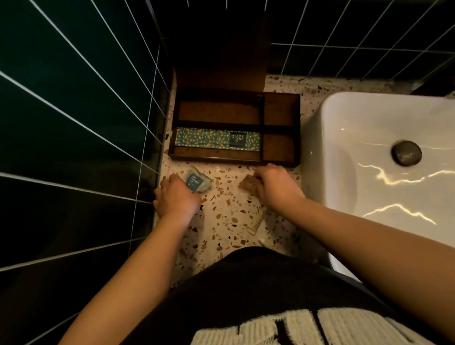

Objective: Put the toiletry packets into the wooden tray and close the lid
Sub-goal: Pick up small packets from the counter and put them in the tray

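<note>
The wooden tray [285, 149] sits on the terrazzo counter against the wall, its lid [220, 60] standing upright behind it. A long green patterned packet [211, 140] lies in the tray's front-left compartment; the other compartments look bare. My left hand [177, 196] grips a small blue packet [198, 181] on the counter just in front of the tray. My right hand [275, 181] is closed on a small brown packet [248, 184], also on the counter. A pale slim packet [257, 224] lies nearer my body, between my forearms.
A white basin [387, 155] with a dark drain fills the right side, close to the tray's right wall. Dark green tiled walls [60, 119] hem in the counter [225, 217] on the left and behind. My dark shirt covers the counter's near edge.
</note>
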